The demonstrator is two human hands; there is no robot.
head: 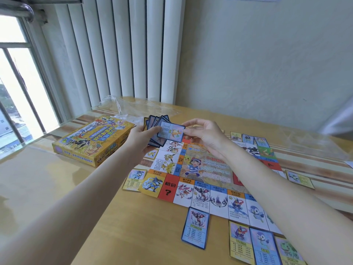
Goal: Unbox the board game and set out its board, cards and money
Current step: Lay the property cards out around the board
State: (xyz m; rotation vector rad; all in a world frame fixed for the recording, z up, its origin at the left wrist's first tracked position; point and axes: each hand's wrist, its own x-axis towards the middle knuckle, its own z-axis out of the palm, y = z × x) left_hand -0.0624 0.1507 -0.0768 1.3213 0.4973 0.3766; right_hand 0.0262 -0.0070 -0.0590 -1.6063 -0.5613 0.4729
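The paper game board point(206, 173) lies unfolded on the wooden table, right of centre. My left hand point(145, 138) holds a fanned stack of blue-edged cards point(154, 121) above the board's far left corner. My right hand point(202, 134) pinches the top card point(171, 133) of that fan by its right edge. Single cards lie around the board: one blue card point(195, 226) at the near edge, three more point(261, 243) at the near right, a yellow one point(133, 179) at the left, and others along the far and right sides. The yellow game box point(91, 142) sits shut to the left.
A crumpled clear plastic wrapper point(137, 108) lies at the table's far edge behind the box. White vertical blinds and a window stand at the left; a pale wall runs behind the table. The table's near left is bare wood point(57, 197).
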